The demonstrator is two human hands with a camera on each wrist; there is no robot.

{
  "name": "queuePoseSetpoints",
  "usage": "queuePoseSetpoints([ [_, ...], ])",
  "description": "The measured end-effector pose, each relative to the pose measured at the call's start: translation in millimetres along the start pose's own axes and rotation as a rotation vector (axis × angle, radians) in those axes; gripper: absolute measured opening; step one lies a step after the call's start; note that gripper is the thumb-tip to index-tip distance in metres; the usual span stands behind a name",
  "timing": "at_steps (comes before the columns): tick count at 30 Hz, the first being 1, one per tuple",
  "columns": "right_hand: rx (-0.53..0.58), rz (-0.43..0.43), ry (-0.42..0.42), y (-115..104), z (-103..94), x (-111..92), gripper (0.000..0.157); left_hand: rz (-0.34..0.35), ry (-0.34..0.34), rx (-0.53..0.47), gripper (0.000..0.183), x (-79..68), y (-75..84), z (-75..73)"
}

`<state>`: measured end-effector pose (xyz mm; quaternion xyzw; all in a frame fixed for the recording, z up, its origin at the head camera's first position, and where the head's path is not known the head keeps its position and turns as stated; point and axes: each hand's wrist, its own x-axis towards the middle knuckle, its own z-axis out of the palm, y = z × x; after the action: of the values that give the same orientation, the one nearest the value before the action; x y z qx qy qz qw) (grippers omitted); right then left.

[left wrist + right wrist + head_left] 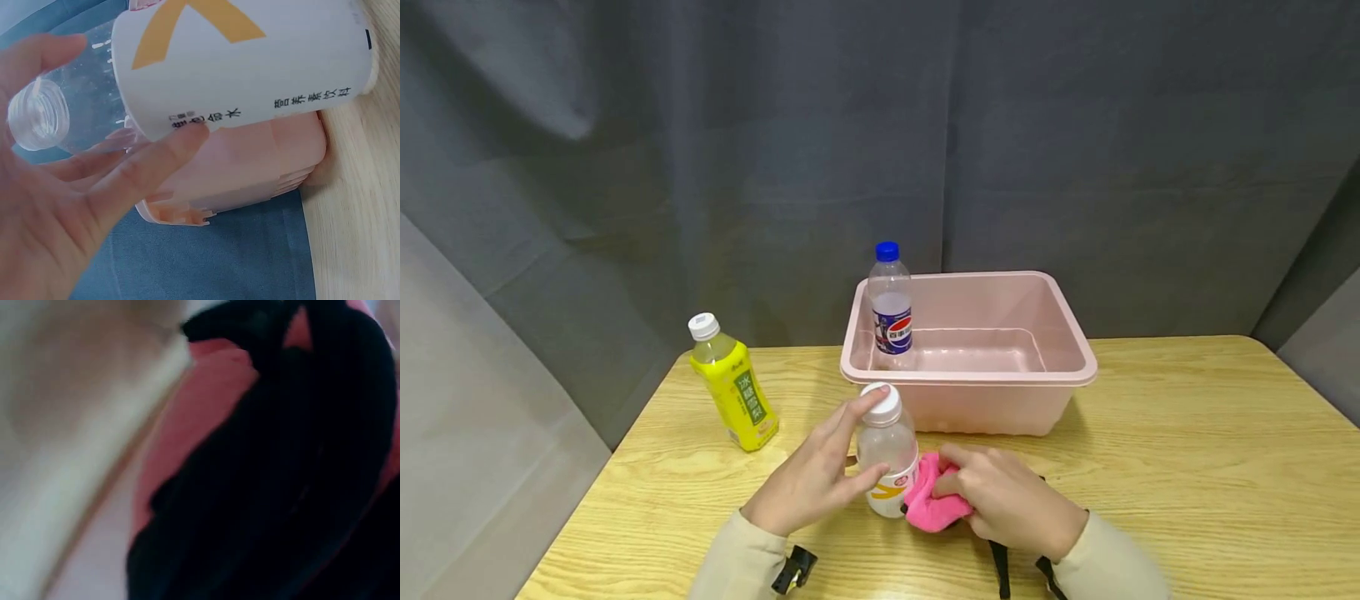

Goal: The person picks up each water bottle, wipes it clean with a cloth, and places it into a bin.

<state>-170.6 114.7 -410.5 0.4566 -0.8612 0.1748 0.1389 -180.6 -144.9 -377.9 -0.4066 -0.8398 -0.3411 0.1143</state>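
A clear bottle [887, 450] with a white top and a white label bearing an orange mark stands upright on the table in the head view. My left hand [820, 475] holds it from the left, one finger over the top and the thumb against the side. In the left wrist view, the bottle's label [250, 62] fills much of the picture, with a fingertip on it. My right hand [1011, 496] grips a bunched pink cloth [934, 504] right at the bottle's lower right side. The right wrist view is blurred, showing pink cloth [206, 400] behind dark folds.
Behind the bottle sits a pink plastic bin [985, 408], with a blue-capped Pepsi bottle [891, 321] standing in its left end. A yellow-labelled bottle [737, 396] with a white cap stands on the wooden table [1187, 467] at left. A dark curtain [1075, 167] hangs behind.
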Motion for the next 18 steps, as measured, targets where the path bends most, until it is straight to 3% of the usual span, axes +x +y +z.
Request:
queuePoseSetpoints([
  [4,0.028,0.041,-0.104,1,10.1,-1,0.05,-0.007,-0.01,0.018,0.08,-0.6,0.7,-1.8],
  [12,0.043,0.057,-0.113,2,7.1,-1,0.052,-0.006,-0.009,0.027,0.082,1.0,1.4,-2.1],
  [15,0.031,0.039,-0.076,2,1.2,-1,0.052,-0.004,-0.003,0.031,0.082,0.8,0.8,-1.6],
  [18,0.005,-0.001,0.036,1,-6.2,1,0.049,-0.001,0.0,0.029,0.082,0.5,0.1,-1.0],
])
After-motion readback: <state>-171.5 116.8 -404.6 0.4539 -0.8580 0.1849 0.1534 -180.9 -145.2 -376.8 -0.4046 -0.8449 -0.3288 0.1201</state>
